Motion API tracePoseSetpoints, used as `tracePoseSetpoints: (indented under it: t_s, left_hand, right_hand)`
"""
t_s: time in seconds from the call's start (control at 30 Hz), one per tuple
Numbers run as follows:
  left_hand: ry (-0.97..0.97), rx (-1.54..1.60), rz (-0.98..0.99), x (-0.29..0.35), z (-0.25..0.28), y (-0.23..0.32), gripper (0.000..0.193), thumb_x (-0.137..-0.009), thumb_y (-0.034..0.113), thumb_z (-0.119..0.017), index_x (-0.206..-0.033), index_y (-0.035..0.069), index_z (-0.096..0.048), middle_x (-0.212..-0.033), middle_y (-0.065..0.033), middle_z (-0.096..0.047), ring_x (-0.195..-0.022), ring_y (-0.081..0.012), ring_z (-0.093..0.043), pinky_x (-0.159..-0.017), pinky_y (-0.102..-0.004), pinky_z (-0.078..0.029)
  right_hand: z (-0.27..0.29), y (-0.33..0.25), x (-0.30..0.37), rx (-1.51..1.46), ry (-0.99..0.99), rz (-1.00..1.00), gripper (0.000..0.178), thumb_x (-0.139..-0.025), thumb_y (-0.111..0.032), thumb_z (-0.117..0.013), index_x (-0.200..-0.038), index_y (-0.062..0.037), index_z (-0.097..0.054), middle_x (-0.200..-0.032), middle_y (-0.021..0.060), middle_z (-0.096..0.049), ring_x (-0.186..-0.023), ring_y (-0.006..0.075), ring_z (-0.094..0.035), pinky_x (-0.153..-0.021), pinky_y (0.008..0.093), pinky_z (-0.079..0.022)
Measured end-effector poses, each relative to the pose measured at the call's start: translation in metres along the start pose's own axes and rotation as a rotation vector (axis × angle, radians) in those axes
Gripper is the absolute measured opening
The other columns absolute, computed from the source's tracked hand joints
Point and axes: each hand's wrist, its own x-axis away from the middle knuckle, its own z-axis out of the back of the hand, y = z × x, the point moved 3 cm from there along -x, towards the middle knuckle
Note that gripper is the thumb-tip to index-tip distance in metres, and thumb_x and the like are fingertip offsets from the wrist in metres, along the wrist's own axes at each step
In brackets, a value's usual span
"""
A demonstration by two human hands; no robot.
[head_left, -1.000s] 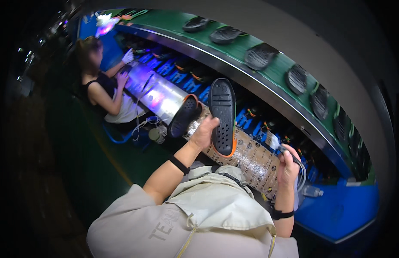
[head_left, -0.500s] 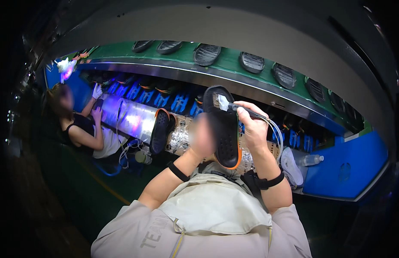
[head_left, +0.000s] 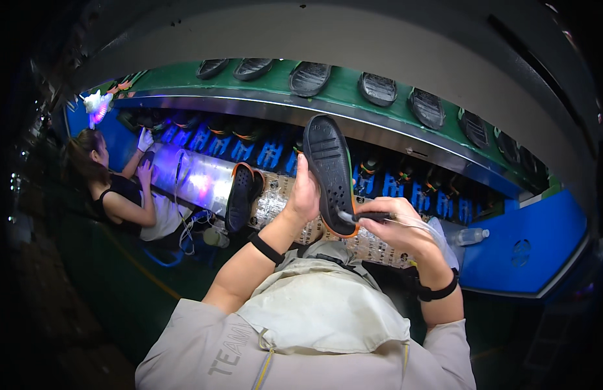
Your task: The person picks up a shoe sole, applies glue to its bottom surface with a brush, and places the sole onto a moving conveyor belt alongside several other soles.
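Upright in front of me is a black shoe sole piece with small holes in its near half and an orange rim at the near end. My left hand grips it by its left edge. In my right hand is a brush with a black handle and a thin clear tube running back from it. The brush's tip lies against the near end of the sole piece, by the orange rim. Left of my left hand, two similar black pieces with orange edges lean together on the tape-covered bench.
Beyond the bench runs a row of blue holders. Above it, a green conveyor carries several black soles behind a metal edge. A person works at the left. A clear bottle lies at the right beside a blue panel.
The brush has moved from the far end of the sole piece down to its near end, my right hand coming nearer and rightward. The piece has shifted slightly away and left.
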Motion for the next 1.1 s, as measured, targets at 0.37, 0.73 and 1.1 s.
tracePoseSetpoints:
  t_s: [0.37,0.73,1.1]
  left_hand:
    - [0.095,-0.104,-0.099,0.028,-0.033,-0.033,0.082,-0.112,0.073,-0.021,-0.159,0.012,-0.05,-0.151,-0.0083,-0.063,-0.137,-0.023,-0.062,-0.119,-0.0415,-0.048]
    - [0.002,-0.027,-0.085,0.042,-0.014,-0.012,0.085,-0.11,0.075,-0.024,-0.158,0.011,-0.051,-0.149,-0.0087,-0.065,-0.138,-0.0227,-0.061,-0.12,-0.0426,-0.048]
    - [0.014,0.071,-0.13,0.043,-0.002,0.016,0.08,-0.11,0.073,-0.03,-0.152,0.011,-0.059,-0.144,-0.009,-0.069,-0.133,-0.0259,-0.065,-0.119,-0.0437,-0.048]
  right_hand:
    - [-0.015,-0.012,-0.048,-0.663,0.495,0.158,0.029,-0.101,-0.014,-0.077,-0.125,0.0015,-0.078,-0.109,0.0061,-0.079,-0.102,0.0122,-0.069,-0.097,0.0262,-0.053]
    - [-0.017,-0.026,-0.043,-0.422,0.243,0.214,0.032,-0.095,-0.012,-0.08,-0.124,0.0018,-0.079,-0.106,0.004,-0.077,-0.097,0.015,-0.07,-0.089,0.029,-0.054]
    - [-0.014,-0.036,-0.04,-0.521,0.008,0.233,0.025,-0.095,-0.012,-0.079,-0.117,0.001,-0.081,-0.102,0.0076,-0.078,-0.096,0.0167,-0.071,-0.088,0.0318,-0.056]
